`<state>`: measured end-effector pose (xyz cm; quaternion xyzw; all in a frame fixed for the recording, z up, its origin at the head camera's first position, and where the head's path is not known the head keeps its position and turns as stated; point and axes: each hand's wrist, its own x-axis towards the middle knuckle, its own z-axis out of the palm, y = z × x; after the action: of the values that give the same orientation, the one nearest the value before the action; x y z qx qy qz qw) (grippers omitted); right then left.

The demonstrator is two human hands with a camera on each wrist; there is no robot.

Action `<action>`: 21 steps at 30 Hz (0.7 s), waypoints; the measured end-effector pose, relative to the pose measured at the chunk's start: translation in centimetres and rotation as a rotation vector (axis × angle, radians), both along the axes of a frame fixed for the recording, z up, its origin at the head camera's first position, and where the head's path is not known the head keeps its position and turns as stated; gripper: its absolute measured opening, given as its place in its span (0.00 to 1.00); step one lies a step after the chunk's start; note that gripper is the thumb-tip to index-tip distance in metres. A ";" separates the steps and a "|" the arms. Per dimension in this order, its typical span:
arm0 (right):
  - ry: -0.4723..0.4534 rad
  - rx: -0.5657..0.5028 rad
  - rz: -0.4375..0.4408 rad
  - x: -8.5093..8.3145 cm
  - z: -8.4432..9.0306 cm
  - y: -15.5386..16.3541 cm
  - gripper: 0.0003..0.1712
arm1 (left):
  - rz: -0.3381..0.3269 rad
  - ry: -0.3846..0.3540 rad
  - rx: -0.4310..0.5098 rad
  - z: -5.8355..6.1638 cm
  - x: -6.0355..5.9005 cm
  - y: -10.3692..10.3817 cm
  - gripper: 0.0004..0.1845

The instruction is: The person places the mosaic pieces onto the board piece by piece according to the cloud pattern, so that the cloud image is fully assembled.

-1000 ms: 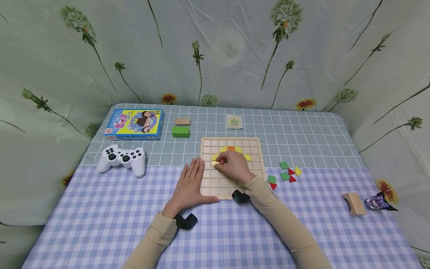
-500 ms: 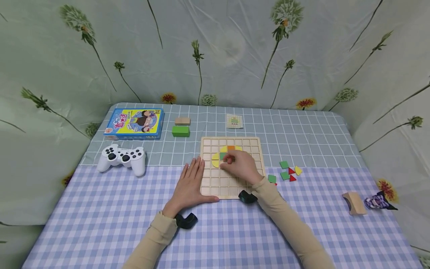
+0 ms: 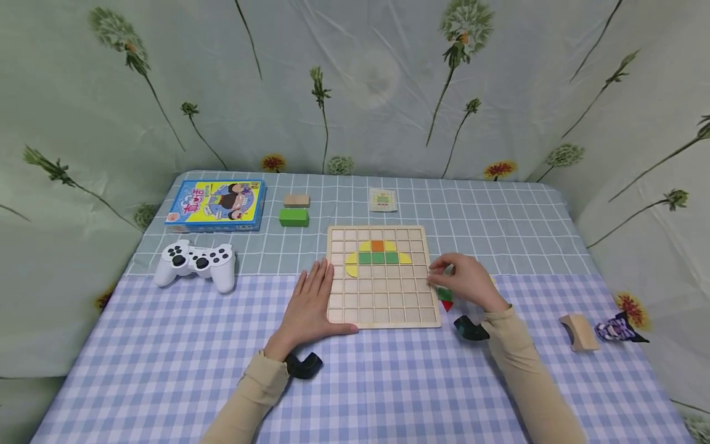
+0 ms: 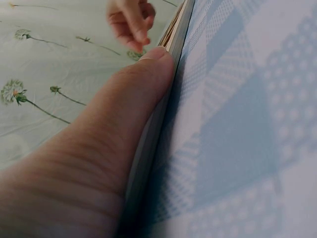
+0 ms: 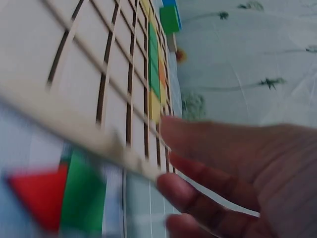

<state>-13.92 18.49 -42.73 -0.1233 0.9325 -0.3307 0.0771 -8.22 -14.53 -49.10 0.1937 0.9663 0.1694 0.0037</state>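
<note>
A wooden grid board (image 3: 383, 302) lies in the middle of the table. On its upper rows are an orange square (image 3: 378, 245), yellow pieces (image 3: 351, 269) and a row of green squares (image 3: 378, 258). My left hand (image 3: 310, 302) rests flat beside the board's left edge, with its thumb (image 4: 124, 124) pressed along the front edge (image 4: 173, 29). My right hand (image 3: 463, 280) hovers just off the board's right edge, fingers loosely curled (image 5: 198, 198), and nothing shows in them. A loose green square (image 5: 81, 198) and a red triangle (image 5: 34, 193) lie under it.
At the back left are a white game controller (image 3: 194, 259), a blue box (image 3: 216, 203), a green block (image 3: 294, 216) and a wooden block (image 3: 296, 200). A small card (image 3: 384, 200) lies behind the board. A wooden arch block (image 3: 579, 332) and a purple toy (image 3: 616, 330) sit at the right.
My right hand has left the board's pieces and moved right, off the board to the loose pieces. The row of green squares is now uncovered. The left hand has stayed put.
</note>
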 end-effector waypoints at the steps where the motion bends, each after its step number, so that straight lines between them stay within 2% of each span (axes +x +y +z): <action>1: -0.013 0.014 0.008 0.1 0.0 0.4 0.12 | 0.000 0.004 0.001 0.0 0.0 0.0 0.70; 7: -0.074 0.094 0.065 0.6 -0.5 2.3 0.16 | -0.006 0.029 0.012 -0.1 0.1 -0.1 0.70; 11: -0.088 0.107 0.083 0.9 -0.9 2.7 0.17 | -0.007 0.032 0.011 -0.2 0.1 -0.1 0.70; 21: -0.029 0.087 0.075 1.7 -1.2 2.6 0.16 | -0.002 0.015 0.000 -0.1 0.1 0.0 0.70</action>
<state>-12.26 21.08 -43.97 -0.1498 0.9395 -0.2884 0.1080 -8.15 -14.53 -49.25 0.1958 0.9661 0.1681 -0.0031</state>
